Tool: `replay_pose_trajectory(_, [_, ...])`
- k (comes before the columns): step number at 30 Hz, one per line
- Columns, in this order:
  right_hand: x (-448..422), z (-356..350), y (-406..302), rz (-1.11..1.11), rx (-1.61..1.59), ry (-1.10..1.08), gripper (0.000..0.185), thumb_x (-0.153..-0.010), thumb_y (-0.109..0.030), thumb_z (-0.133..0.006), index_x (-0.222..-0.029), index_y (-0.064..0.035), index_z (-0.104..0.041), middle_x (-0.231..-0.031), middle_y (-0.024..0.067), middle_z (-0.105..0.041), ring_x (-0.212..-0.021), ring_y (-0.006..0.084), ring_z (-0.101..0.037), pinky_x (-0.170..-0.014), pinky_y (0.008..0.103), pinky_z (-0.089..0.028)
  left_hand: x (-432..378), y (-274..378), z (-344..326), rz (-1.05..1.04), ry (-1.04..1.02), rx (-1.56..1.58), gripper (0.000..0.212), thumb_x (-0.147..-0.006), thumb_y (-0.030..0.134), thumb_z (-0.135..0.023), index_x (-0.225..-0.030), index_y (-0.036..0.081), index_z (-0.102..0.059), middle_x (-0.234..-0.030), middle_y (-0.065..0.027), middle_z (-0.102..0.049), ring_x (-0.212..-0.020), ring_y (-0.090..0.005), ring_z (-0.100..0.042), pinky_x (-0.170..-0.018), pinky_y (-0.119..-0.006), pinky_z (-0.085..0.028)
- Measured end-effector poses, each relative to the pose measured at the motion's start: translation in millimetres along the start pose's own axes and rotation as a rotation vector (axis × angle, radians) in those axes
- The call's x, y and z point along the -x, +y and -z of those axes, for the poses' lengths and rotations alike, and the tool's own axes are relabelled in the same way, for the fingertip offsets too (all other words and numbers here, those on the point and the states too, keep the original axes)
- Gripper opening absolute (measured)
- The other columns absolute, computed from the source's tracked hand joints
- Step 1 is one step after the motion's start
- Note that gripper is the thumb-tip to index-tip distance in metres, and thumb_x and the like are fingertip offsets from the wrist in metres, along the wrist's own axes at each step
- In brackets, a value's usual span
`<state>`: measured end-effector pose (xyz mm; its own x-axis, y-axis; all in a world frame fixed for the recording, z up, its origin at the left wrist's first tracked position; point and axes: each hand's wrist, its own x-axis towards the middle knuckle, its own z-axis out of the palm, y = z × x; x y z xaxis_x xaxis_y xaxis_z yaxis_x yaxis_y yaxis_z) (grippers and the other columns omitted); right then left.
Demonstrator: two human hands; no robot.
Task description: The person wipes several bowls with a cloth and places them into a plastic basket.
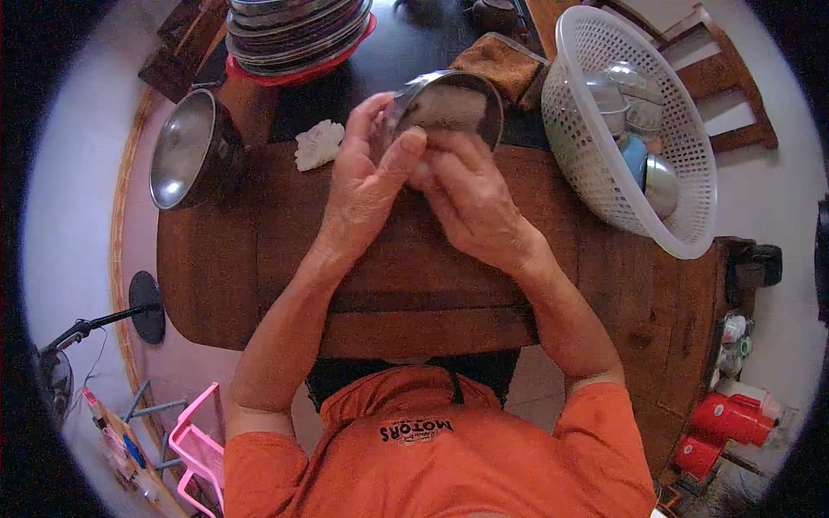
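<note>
A shiny metal bowl or lid [453, 107] is tilted up above the wooden table, its round rim facing away from me. My left hand [369, 162] holds its left side, thumb across the near edge. My right hand [469, 188] is at its near side, fingers bent and blurred; whether they grip it or only touch it is unclear. A crumpled white cloth or tissue [318, 146] lies just left of my left hand. Further left a large metal bowl [184, 152] is tipped on its side. Behind the held piece lies a folded brown cloth [502, 65].
At the right stands a white perforated plastic basket [563, 123] with several metal bowls or cups and a blue item inside. A tall stack of metal plates [298, 39] sits in a red tray [291, 76] at the back left. A wooden chair [725, 78] stands beyond the basket.
</note>
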<state>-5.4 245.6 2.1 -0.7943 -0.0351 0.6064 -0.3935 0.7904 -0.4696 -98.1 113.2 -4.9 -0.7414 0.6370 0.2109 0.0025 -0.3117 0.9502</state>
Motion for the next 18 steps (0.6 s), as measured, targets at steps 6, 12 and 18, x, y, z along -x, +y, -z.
replay_pose_trajectory(6, [1.7,3.6,-2.6,0.059,0.138,-0.151,0.026,-0.073,-0.003,-0.063,-0.099,-0.001,-0.058,-0.105,0.0149,-0.053,-0.1,0.0357,-0.051,-0.09,0.0444,-0.041,-7.0,-2.3,8.2,-0.22,0.12,-0.302,0.063,-0.084,0.024,-0.073,-0.134,0.004,-0.041,-0.117,-0.0098,-0.055,-0.105,-0.016,-0.053,-0.091,-0.029,-0.044])
replay_pose_trajectory(12, [6.9,3.5,4.6,0.019,0.289,-0.202,0.021,-0.071,-0.012,-0.065,-0.089,-0.0017,-0.06,-0.098,0.0126,-0.054,-0.095,0.0327,-0.052,-0.088,0.0431,-0.042,-12.0,0.4,20.5,-0.471,0.251,-0.611,0.066,-0.08,0.02,-0.077,-0.133,0.003,-0.042,-0.121,-0.0098,-0.054,-0.109,-0.0198,-0.052,-0.094,-0.03,-0.042])
replay_pose_trajectory(18, [4.7,4.9,3.1,0.004,0.296,-0.231,0.029,-0.075,-0.022,-0.068,-0.094,-0.0017,-0.06,-0.098,0.0133,-0.056,-0.095,0.031,-0.054,-0.088,0.041,-0.042,-10.8,15.2,26.2,-0.336,0.402,-0.401,0.043,-0.099,0.032,-0.047,-0.13,0.002,-0.046,-0.123,-0.0105,-0.054,-0.111,-0.0179,-0.053,-0.097,-0.031,-0.041])
